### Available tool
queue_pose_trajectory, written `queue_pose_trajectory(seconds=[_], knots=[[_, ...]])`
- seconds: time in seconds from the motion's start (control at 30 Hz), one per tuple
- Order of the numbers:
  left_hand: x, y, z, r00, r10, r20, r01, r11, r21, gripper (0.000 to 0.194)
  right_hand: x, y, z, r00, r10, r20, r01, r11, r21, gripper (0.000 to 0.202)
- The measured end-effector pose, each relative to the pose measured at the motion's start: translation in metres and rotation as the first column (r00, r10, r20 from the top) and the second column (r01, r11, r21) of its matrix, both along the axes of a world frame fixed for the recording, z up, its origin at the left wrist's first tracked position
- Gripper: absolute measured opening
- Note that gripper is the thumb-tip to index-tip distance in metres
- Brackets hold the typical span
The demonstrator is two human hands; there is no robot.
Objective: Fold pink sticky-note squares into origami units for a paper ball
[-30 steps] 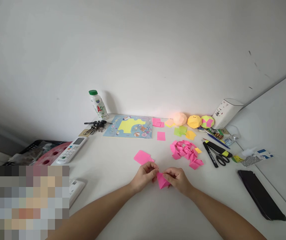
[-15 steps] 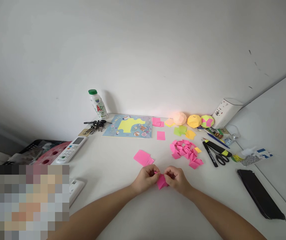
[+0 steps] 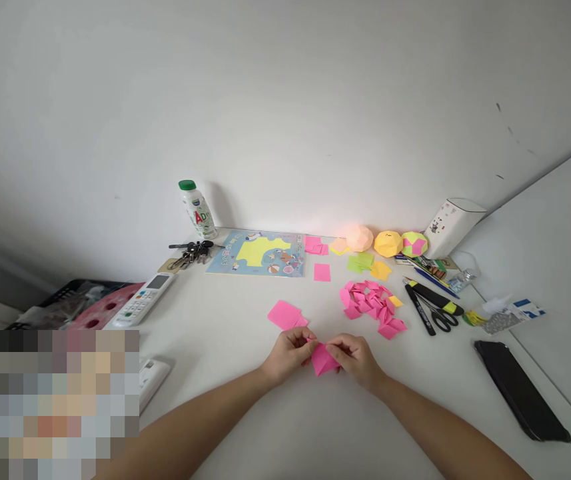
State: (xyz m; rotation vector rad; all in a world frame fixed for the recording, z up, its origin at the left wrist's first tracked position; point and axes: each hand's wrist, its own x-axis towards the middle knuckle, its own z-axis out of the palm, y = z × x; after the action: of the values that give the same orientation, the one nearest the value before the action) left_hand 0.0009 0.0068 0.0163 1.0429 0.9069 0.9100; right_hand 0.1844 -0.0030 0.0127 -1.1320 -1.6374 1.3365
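Observation:
A folded pink paper piece is held between both hands, low over the white table. My left hand pinches its upper left edge with thumb and fingers. My right hand grips its right side, the thumb lying on top; some fingers are hidden behind the paper. Just beyond the left hand lie loose pink paper sheets. Past the right hand, a pile of folded pink paper units is joined into a curved cluster.
Along the wall stand folded paper balls, a white box and a bottle. At right are scissors, a marker and a black pouch. Left are keys and a remote control; a printed sheet lies behind.
The pink piece has turned slightly, showing a broader face. My right fingers have shifted a little along its edge. The left hand stays nearly in place.

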Motion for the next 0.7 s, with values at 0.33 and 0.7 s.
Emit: queue_pose_trajectory(seconds=[0.33, 0.7], knots=[[0.0017, 0.0005, -0.0006, 0.997, 0.075, 0.012, -0.075, 0.997, 0.017, 0.032, 0.0014, 0.0008, -0.0008, 0.998, -0.056, -0.043, 0.054, 0.998, -0.029, 0.026], [0.0055, 0.0000, -0.0072, 0.996, 0.018, 0.090, -0.027, 0.995, 0.098, 0.037, 0.0006, 0.0008, 0.0017, 0.995, -0.086, -0.058, 0.084, 0.996, -0.032, 0.023]])
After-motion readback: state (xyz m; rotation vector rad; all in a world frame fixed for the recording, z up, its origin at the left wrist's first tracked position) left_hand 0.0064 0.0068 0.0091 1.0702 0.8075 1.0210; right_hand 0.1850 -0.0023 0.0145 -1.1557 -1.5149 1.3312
